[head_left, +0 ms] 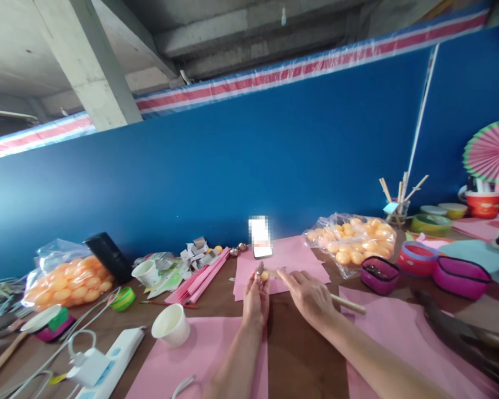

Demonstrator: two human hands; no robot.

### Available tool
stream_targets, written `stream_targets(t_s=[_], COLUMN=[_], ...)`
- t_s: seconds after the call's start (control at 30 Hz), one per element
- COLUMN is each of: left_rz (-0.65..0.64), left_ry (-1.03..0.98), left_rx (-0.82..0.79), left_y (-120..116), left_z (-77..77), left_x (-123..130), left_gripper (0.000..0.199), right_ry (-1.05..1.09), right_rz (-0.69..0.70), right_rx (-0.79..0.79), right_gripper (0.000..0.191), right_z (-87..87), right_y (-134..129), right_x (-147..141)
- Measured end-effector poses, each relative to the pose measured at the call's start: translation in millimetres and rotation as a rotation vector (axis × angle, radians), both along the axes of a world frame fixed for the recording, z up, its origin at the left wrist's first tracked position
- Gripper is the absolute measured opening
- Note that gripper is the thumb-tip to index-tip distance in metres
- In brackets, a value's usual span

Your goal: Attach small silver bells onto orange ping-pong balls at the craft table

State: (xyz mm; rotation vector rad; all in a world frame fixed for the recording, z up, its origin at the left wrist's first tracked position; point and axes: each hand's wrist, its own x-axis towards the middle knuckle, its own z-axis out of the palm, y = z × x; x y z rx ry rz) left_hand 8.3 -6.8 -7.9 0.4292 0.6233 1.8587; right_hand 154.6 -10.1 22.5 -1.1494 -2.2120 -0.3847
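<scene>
The left hand [255, 303] has its fingers curled close together, pinching a small yellowish ball [265, 275] at the fingertips. A dark pointed piece [260, 267] stands just beyond the ball, touching or almost touching it; which, I cannot tell. The right hand [311, 299] closes round a pale stick [351, 305], index finger stretched along it towards the ball, the handle end jutting out right of the fingers. Straight beyond the left fingertips, a phone [263, 244] stands at the edge of pink paper [293, 255]; its screen is pixelated and unreadable. Left of the left fingers is a white cup [170, 327]; beyond the right fingers, a bag of orange balls [353, 238]. Far right of both hands, a red cup [484, 206] bears pale marks too small to read.
</scene>
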Motion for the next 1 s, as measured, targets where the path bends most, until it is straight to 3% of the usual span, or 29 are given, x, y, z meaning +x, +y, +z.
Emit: stream_targets(t_s=[0.2,0.43,1.0], left_rz=[0.039,-0.021,-0.016], left_ry=[-0.042,0.008,-0.042], left_rx=[-0.126,-0.137,-0.202], left_y=[0.1,-2.7,-1.4], left_z=[4.1,5.8,4.0], left_x=[-1.1,1.3,1.0], left_gripper=[0.008,0.014,0.018], right_ry=[0.062,-0.064,-0.095], right_rz=[-0.211,-0.404,-0.443], right_rx=[-0.063,-0.186,-0.281], right_gripper=[0.038,0.045,0.032], right_z=[-1.7,-14.6,-21.9], right_y=[19.0,42.4,51.8], right_x=[16.1,33.9,35.6])
